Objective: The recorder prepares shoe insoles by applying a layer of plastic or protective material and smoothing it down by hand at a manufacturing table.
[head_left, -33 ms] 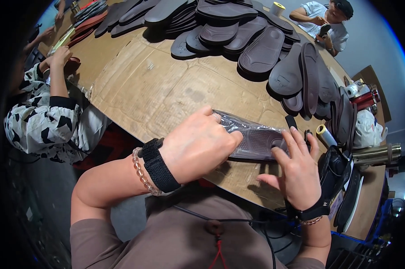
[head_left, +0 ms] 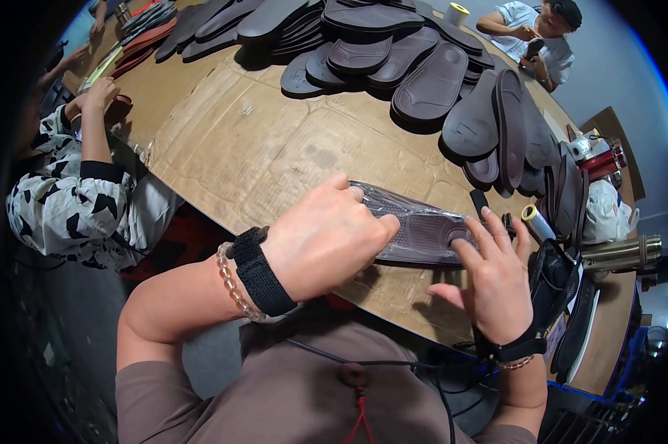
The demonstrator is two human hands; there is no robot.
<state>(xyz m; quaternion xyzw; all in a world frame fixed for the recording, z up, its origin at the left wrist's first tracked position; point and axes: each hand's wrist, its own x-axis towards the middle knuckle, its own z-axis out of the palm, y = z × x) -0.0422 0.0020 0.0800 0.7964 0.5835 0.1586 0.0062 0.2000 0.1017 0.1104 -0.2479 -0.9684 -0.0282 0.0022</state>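
A dark brown shoe sole (head_left: pixel 423 235) lies near the table's front edge, covered in shiny clear plastic film that is creased along its far side. My left hand (head_left: pixel 330 237) is closed over the sole's left end, knuckles up, pinching the film and sole. The fingertips underneath are hidden. My right hand (head_left: pixel 493 285) rests at the sole's right end, its fingers spread, with the fingertips touching the film and the thumb held out toward me. Both wrists wear black straps and bead bracelets.
Piled soles (head_left: pixel 430 85) cover the table's far side and curve round to the right. Cardboard (head_left: pixel 223 140) covers the tabletop. At the right are a film roll (head_left: pixel 537 222), a metal flask (head_left: pixel 621 254) and a white plastic bag (head_left: pixel 608 214). Co-workers sit left and far right.
My right hand has shifted very slightly to the right along the sole's end. My left hand stays in place on the sole.
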